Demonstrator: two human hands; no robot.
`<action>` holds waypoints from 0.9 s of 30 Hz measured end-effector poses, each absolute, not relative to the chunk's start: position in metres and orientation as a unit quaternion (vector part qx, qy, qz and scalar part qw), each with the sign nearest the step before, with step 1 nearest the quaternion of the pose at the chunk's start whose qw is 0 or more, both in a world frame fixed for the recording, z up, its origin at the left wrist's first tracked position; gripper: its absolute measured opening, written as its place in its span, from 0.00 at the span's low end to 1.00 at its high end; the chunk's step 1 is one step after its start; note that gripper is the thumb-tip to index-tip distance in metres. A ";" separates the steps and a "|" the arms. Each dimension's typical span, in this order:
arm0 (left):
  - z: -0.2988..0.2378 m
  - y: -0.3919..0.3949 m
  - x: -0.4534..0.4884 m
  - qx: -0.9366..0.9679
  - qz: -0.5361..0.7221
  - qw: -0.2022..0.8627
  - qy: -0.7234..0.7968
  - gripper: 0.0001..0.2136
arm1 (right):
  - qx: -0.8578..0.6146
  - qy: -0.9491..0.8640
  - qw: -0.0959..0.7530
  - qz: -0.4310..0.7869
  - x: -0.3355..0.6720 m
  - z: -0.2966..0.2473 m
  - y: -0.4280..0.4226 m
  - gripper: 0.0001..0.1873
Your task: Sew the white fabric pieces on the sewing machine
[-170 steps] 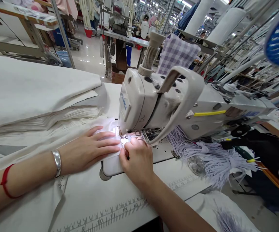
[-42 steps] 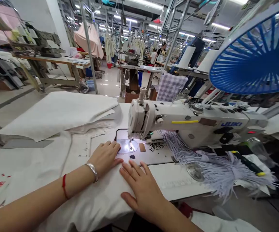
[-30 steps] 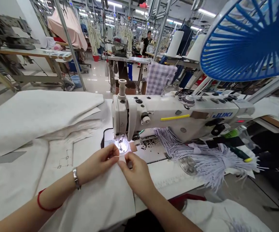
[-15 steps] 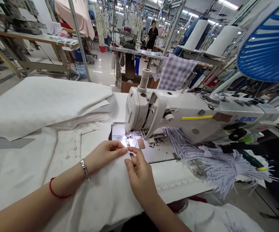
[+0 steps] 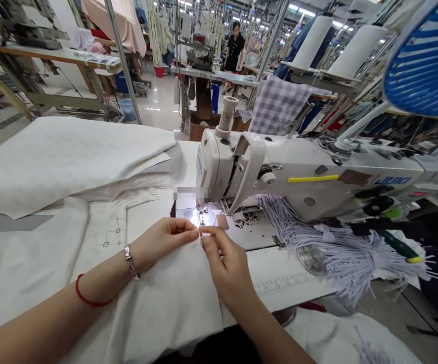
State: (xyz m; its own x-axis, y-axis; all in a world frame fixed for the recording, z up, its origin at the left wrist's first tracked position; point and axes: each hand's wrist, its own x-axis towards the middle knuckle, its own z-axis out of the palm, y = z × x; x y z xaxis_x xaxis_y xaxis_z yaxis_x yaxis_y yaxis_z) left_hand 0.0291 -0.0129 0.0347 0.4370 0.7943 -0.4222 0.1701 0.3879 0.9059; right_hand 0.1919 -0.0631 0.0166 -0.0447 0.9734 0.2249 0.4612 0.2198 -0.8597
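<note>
**Head view, my left hand:** My left hand (image 5: pixel 164 238) comes in from the lower left, a silver bangle (image 5: pixel 129 262) and a red string (image 5: pixel 88 296) on the wrist. Its fingers (image 5: pixel 186 233) are closed in a pinch at the cloth's edge.

**Head view, my right hand:** My right hand (image 5: pixel 226 270) meets it there. Its fingers (image 5: pixel 208 235) grip a tiny sliver (image 5: pixel 201 238) against my left fingertips. It is too small for me to tell what it is.

**Head view, the cloth:** A white cloth panel (image 5: pixel 162 313) lies under both hands on the table (image 5: pixel 279 285), its edge just short of the presser foot (image 5: pixel 204 218) of the Juki sewing machine (image 5: pixel 310 177).

**Head view, the risk:** My fingertips are close to the lit needle area, so a slip could bring them near the needle. If my pinch loosens, the sliver could drop among the dark scraps (image 5: pixel 249 220) on the machine bed.

**Head view, containers:** A round clear dish (image 5: pixel 312 259) sits under the bundle of lilac cords (image 5: pixel 340 255). Farther off are a blue bucket (image 5: pixel 127 109) and a cardboard box (image 5: pixel 200 132), their contents hidden.

**Head view, around me:** A stack of folded white cloth (image 5: pixel 63 162) lies to my left.
</note>
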 end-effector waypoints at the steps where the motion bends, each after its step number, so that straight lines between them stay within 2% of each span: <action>1: 0.035 -0.013 0.029 0.508 0.231 0.679 0.477 0.15 | -0.548 -0.628 0.417 0.363 0.193 0.017 -0.060 0.14; 4: 0.034 -0.012 0.029 0.519 0.247 0.667 0.475 0.14 | -0.541 -0.580 0.406 0.454 0.192 0.016 -0.053 0.12; 8: 0.035 -0.012 0.029 0.523 0.261 0.656 0.478 0.14 | -0.543 -0.574 0.445 0.422 0.188 0.010 -0.056 0.09; 11: 0.037 -0.012 0.030 0.519 0.260 0.654 0.485 0.14 | -0.548 -0.619 0.468 0.311 0.185 0.007 -0.061 0.09; 14: 0.037 -0.012 0.032 0.503 0.254 0.656 0.502 0.14 | -0.525 -0.694 0.475 0.134 0.183 0.004 -0.062 0.10; 18: 0.037 -0.011 0.032 0.492 0.245 0.657 0.515 0.13 | -0.492 -0.765 0.412 -0.053 0.182 0.004 -0.062 0.11; 23: 0.038 -0.011 0.029 0.532 0.219 0.630 0.521 0.15 | -0.492 -0.785 0.345 -0.149 0.180 0.008 -0.065 0.10; 27: 0.035 -0.004 0.033 0.682 0.175 0.475 0.527 0.15 | -0.498 -0.803 0.265 -0.191 0.181 0.009 -0.067 0.12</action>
